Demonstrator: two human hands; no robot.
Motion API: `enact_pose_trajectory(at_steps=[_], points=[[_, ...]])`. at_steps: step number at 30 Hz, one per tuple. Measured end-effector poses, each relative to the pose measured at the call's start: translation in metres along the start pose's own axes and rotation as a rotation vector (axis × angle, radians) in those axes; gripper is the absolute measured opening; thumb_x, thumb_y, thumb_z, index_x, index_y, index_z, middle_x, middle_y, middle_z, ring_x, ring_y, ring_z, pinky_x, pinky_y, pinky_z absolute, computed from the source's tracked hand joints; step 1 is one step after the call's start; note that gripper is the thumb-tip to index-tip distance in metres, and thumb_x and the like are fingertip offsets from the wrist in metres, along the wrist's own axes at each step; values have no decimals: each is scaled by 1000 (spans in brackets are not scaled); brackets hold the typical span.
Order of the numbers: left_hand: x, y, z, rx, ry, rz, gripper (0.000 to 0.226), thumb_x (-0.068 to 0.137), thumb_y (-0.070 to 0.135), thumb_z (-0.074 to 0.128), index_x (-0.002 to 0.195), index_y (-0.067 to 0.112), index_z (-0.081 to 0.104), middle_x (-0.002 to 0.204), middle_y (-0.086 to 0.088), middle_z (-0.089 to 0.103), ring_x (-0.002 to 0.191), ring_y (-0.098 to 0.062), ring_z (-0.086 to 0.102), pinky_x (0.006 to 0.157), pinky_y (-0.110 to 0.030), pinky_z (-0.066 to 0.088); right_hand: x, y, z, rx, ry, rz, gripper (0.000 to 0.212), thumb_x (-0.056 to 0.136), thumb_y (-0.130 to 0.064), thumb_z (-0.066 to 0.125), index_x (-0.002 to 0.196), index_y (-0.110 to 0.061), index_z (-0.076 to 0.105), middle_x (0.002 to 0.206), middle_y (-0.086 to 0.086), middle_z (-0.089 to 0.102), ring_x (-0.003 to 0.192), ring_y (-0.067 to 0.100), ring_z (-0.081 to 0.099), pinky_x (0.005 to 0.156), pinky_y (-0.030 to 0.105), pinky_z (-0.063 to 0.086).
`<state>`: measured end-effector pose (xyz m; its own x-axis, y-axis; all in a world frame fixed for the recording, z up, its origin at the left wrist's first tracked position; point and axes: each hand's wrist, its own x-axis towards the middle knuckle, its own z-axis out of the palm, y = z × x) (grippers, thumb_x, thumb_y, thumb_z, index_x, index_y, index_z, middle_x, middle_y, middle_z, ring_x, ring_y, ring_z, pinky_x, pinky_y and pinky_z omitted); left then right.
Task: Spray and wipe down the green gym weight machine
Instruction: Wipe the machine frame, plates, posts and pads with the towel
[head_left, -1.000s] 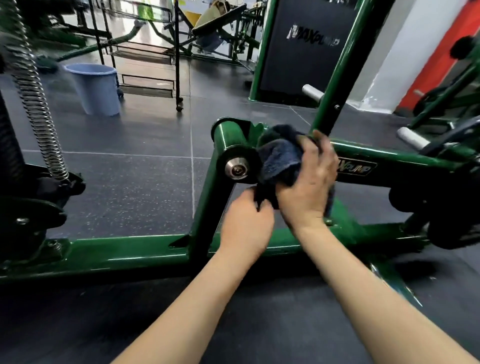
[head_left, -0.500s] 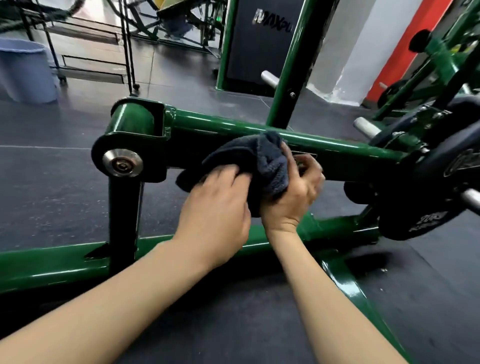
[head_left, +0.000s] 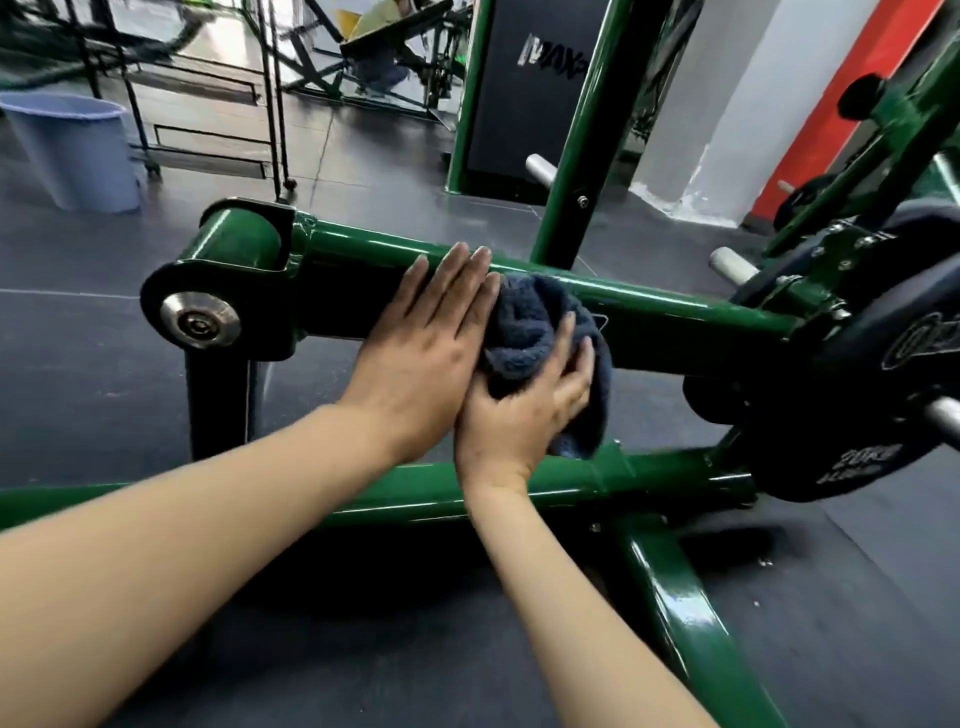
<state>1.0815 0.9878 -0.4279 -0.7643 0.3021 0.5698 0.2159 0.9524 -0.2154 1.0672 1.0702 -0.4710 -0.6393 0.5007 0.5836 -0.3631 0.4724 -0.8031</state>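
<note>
Left hand (head_left: 423, 340) lies flat, fingers straight, on the horizontal bar of the green weight machine (head_left: 670, 306). Right hand (head_left: 524, 410) grips a bunched dark blue cloth (head_left: 530, 322) against that bar, just beside the left hand. Blue bucket (head_left: 78, 150) on floor, far left.

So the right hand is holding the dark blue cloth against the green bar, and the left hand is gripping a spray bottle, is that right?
Not quite. The head view shows no spray bottle: the left hand lies flat, fingers straight, on the green bar. The right hand does hold the dark blue cloth against that bar.
</note>
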Motion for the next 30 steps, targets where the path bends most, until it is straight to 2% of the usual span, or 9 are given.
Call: enact_pose_trajectory(at_steps=[2,5,7,10,14,17,21,24,30], points=[[11,-3,2,46,-58,68,63,88,21,21,143,-7,32,149,-24,35,139,-38,34,118,-46,17,5,5,-2,-41,-15,-20,81,74,-42,53,147,-12,36,151,16,31,137,32,27,114,40,17],[31,10,-3,121,-182,84,67,84,23,-4,145,-1,-17,160,-18,-7,148,-32,-6,116,-42,-13,35,17,-5,-13,79,64,60,77,-17,63,135,-11,49,143,11,43,131,32,37,110,46,27],[51,32,0,132,-200,94,66,86,23,-3,144,1,-26,158,-15,-20,146,-29,-19,114,-43,-20,61,29,-9,10,214,109,48,78,-8,66,125,-9,56,132,12,52,121,34,46,103,43,34],[77,65,11,117,-190,113,66,98,34,9,146,2,-22,160,-15,-13,147,-29,-15,115,-49,-18,98,52,-20,-30,308,210,48,77,-10,68,123,-9,57,128,14,54,116,38,48,100,38,31],[81,69,37,120,-127,141,98,91,68,29,149,2,-13,159,-21,-2,147,-37,2,117,-53,-5,141,88,-44,-130,334,325,52,79,-17,66,129,-11,52,131,16,50,119,38,45,102,36,29],[90,76,41,180,-111,153,85,100,48,34,148,2,-18,155,-26,1,143,-43,8,114,-60,4,154,93,-50,-121,383,450,54,82,-21,66,133,-13,48,134,17,48,122,37,45,100,35,29],[99,94,47,166,-56,92,57,98,11,9,154,14,-1,152,-23,21,139,-44,24,109,-65,19,125,75,-36,-65,312,416,73,75,-22,58,143,-8,36,145,19,36,134,34,34,110,33,23],[98,90,69,261,142,60,61,91,13,15,149,21,32,137,-16,50,125,-37,47,103,-63,27,125,80,-40,-67,220,367,79,75,-22,58,147,-7,28,149,18,31,138,30,28,112,30,18],[99,91,92,281,358,44,56,91,10,19,147,8,24,140,-20,47,123,-41,43,103,-62,21,182,110,-63,-120,370,454,59,84,-13,64,138,-7,41,138,21,44,127,36,43,106,34,29]])
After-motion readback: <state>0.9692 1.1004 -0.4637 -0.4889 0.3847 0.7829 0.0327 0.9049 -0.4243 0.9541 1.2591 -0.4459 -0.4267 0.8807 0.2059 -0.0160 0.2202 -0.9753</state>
